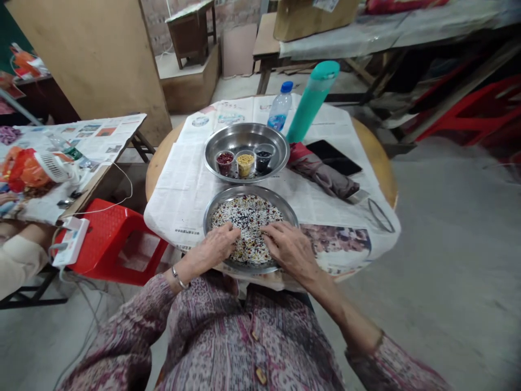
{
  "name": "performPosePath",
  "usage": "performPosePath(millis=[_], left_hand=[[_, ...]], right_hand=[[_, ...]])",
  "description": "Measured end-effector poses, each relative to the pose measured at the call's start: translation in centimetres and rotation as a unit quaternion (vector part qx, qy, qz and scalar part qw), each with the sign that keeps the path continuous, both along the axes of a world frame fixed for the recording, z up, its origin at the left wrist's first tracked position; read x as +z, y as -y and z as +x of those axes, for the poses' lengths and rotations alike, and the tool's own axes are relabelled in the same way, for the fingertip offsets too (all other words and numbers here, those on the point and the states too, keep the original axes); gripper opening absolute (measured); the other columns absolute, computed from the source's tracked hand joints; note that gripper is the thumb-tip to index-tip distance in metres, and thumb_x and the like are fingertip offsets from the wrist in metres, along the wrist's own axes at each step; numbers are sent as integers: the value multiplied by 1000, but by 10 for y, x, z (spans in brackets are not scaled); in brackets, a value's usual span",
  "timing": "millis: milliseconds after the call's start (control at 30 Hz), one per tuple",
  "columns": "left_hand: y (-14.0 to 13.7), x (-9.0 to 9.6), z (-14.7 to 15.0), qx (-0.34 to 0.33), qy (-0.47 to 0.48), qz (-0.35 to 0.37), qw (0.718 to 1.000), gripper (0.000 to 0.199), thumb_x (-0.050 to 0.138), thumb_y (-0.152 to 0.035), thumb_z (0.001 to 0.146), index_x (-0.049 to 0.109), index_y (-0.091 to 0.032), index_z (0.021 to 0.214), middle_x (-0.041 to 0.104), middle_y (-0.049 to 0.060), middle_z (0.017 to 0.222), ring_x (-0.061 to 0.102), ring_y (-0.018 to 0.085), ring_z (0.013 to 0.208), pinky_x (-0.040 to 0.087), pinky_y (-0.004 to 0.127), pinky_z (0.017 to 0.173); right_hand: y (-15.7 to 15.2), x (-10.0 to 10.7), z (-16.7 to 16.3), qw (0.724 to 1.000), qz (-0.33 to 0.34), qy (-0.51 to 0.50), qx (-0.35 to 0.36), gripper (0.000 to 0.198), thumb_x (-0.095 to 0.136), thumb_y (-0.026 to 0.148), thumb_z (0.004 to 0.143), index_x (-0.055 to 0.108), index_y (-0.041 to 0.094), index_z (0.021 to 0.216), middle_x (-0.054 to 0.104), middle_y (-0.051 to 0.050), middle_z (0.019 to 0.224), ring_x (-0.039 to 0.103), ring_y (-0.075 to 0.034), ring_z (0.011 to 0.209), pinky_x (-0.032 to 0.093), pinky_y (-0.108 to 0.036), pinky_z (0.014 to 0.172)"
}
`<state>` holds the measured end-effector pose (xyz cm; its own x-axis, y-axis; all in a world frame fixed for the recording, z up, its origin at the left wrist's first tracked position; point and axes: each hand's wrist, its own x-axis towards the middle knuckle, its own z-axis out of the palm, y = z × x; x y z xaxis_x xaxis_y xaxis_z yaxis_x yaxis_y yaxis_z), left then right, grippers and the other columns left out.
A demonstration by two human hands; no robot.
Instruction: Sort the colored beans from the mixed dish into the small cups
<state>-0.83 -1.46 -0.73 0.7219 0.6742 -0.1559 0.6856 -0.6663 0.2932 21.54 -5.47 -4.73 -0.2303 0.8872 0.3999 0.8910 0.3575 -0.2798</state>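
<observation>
A round metal tray (292, 210) in front of me holds a spread layer of mixed grains and beans (248, 217), white with dark, red and yellow bits. My left hand (220, 243) rests over its left side, fingertips bunched at the grains. Over the right side, my right hand (287, 247) has its fingers bent down to the grains; whether either pinches a bean is too small to see. Just beyond sits a metal basin (215, 142) with three clear cups inside: one of red beans (225, 162), one of yellow beans (245, 163) and one of black beans (263, 157).
Behind the basin stand a water bottle (280, 106) and a teal bottle (313, 100). A folded umbrella (325, 172) and a dark tablet or phone (331, 156) lie to the right on newspaper (175, 201). At left are a red stool (109, 244) and a power strip (71, 241).
</observation>
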Motion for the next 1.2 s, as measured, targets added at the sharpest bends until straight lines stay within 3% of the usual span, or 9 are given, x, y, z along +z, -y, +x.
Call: performPosePath(millis=[133, 233, 300, 367, 467, 633, 833, 1033, 1200], left_hand=[[0, -1, 28, -43, 64, -50, 996, 19, 47, -11, 96, 54, -21, 110, 56, 3, 109, 60, 17, 99, 51, 31, 93], [-11, -2, 44, -54, 64, -8, 996, 21, 50, -12, 95, 55, -21, 113, 56, 6, 115, 57, 19, 108, 50, 33, 96], [-21, -3, 50, -9, 40, 55, 998, 27, 60, -20, 92, 55, -21, 119, 52, 9, 127, 51, 25, 119, 48, 40, 100], [-30, -4, 50, 68, 13, 93, 993, 55, 76, -35, 82, 51, -20, 129, 45, 13, 139, 44, 34, 126, 45, 49, 102], [-36, -8, 47, 118, -5, 70, 991, 77, 84, -46, 71, 48, -20, 135, 42, 15, 140, 45, 36, 123, 46, 51, 99], [-32, -21, 54, 50, 63, 11, 997, 25, 57, -14, 91, 59, -18, 116, 57, 8, 111, 56, 21, 106, 49, 36, 97], [-23, -31, 60, -33, 126, -42, 991, 16, 52, -6, 89, 63, -14, 98, 62, 5, 93, 59, 18, 94, 51, 30, 91], [-24, -30, 60, -200, 115, 11, 973, 18, 48, -15, 97, 62, -14, 107, 63, 10, 112, 56, 20, 108, 46, 35, 102], [-53, -27, 77, -232, 58, 119, 964, 36, 59, -30, 96, 56, -19, 130, 48, 10, 146, 39, 30, 135, 35, 49, 113]], right_hand=[[13, -14, -5, 995, 49, -69, -57, 20, 52, 11, 88, 68, 18, 97, 73, -6, 94, 61, -23, 92, 44, -36, 84], [15, -19, -9, 990, 61, -102, -71, 19, 52, 10, 86, 68, 19, 92, 73, -6, 90, 61, -23, 91, 44, -38, 90], [15, -20, -13, 987, 68, -126, -76, 18, 53, 11, 85, 68, 20, 88, 73, -4, 88, 62, -22, 88, 43, -39, 96], [16, -20, -18, 982, 77, -149, -84, 18, 54, 10, 84, 67, 21, 86, 73, -2, 86, 63, -20, 86, 41, -40, 100], [16, -19, -24, 976, 95, -165, -105, 20, 55, 8, 82, 68, 22, 85, 74, 0, 85, 63, -20, 86, 41, -40, 99], [16, -24, -27, 961, 129, -213, -124, 22, 53, 8, 85, 69, 23, 92, 74, -2, 93, 63, -20, 92, 44, -40, 93], [19, -33, -23, 943, 172, -265, -103, 26, 50, 10, 90, 67, 23, 104, 70, -6, 98, 60, -21, 98, 48, -42, 93], [19, -33, -23, 940, 167, -276, -112, 27, 48, 13, 92, 65, 24, 110, 68, -6, 101, 60, -22, 98, 49, -43, 91], [19, -31, -24, 938, 170, -274, -125, 31, 47, 15, 93, 61, 23, 119, 66, -9, 109, 59, -23, 104, 48, -43, 92]])
